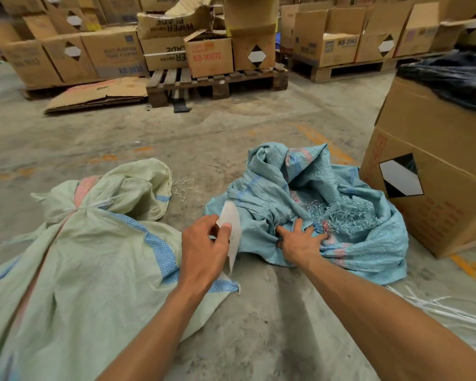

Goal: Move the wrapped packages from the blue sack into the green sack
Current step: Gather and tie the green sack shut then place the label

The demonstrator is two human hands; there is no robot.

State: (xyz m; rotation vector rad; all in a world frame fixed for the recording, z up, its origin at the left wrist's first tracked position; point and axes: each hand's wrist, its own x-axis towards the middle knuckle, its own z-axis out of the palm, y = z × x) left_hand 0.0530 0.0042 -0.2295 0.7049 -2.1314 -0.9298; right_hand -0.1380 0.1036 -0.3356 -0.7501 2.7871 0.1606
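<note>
Head view is showing the left hand pinching a white package between the green sack and blue sack, while the right hand is pressing spread fingers on the blue sack.

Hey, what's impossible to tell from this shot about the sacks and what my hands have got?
Head view only:
- Blue sack contents: hidden by its crumpled folds.
- Green sack contents: tied shut, left part cut off by frame edge.
- Pale sheet in left hand: too blurred to identify.
- Right hand fingertips: buried in blue fabric.
</note>
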